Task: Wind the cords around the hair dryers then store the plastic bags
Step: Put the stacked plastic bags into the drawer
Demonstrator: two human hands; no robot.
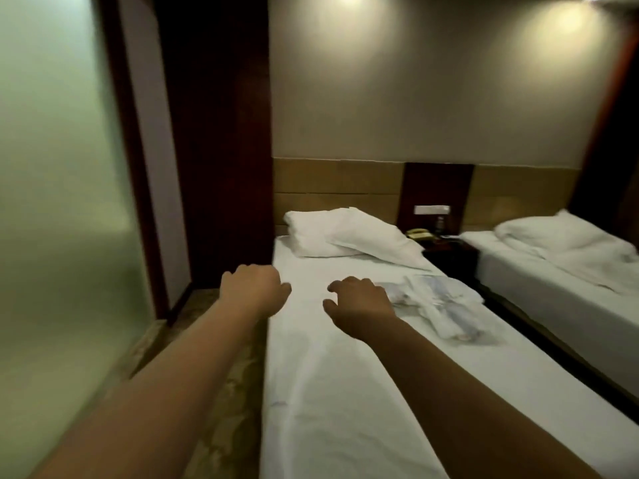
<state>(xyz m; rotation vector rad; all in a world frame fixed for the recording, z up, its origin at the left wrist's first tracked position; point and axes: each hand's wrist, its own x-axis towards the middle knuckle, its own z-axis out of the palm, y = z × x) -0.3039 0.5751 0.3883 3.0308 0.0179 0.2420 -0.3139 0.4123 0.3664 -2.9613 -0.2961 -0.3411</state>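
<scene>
Both arms reach out over the near bed, its white sheet creased. The left hand and right hand hover mid-frame, fingers loosely curled and empty. Right of centre, crinkled clear plastic bags lie on the sheet (contents blurred). Two soft pillows sit beyond.

The plastic bags lie on the near bed, just right of the right grip. Pillows sit beyond both grips; the left grip hangs over the bed's left edge.
</scene>
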